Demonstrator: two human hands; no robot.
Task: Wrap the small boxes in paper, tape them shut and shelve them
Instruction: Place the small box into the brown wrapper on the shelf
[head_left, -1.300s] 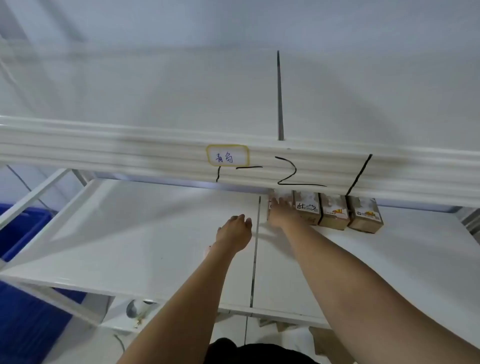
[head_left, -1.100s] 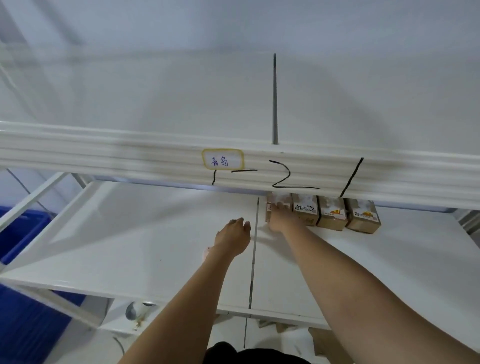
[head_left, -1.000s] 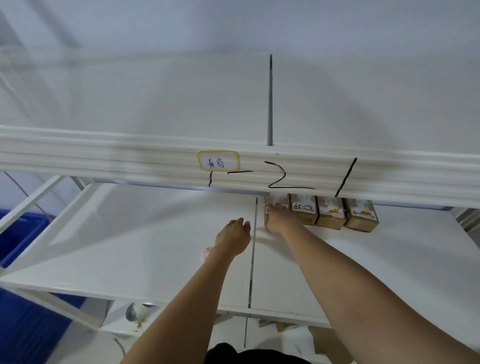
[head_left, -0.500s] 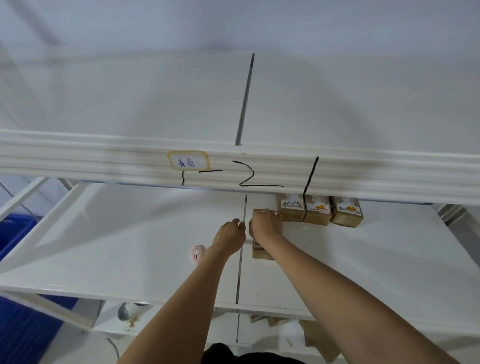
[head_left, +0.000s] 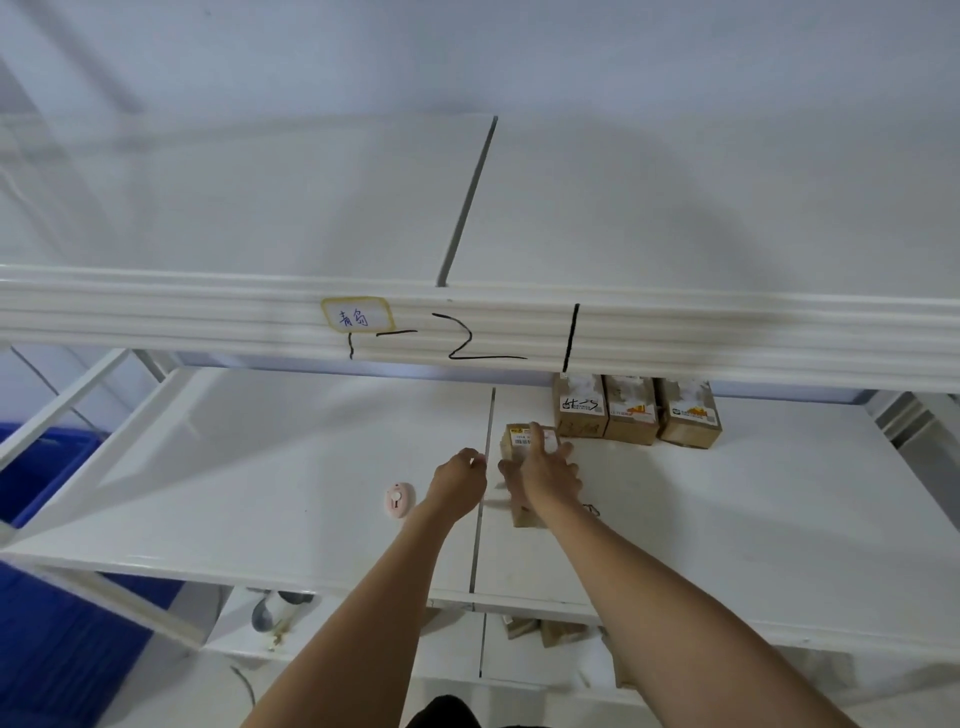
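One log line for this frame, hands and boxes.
right hand on brown cardboard box | left hand empty | three boxes rowed behind

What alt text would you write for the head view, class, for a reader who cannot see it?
A person's right hand rests on a small brown box on a white shelf, left hand beside it. Three similar boxes stand in a row behind.
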